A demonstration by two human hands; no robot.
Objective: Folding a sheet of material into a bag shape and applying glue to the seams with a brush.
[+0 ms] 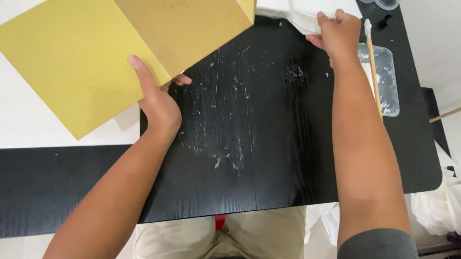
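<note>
The fingers of my left hand are closed around the lower edge of a yellow cardboard box, thumb tucked beneath, lifting it tilted above the white paper sheet on the left of the black tabletop. My left forearm runs straight up from my lap. My right hand is stretched to the far edge, fingers curled and pinching the corner of a stack of white paper. Beside that wrist a wooden-handled brush rests across a clear plastic tray.
</note>
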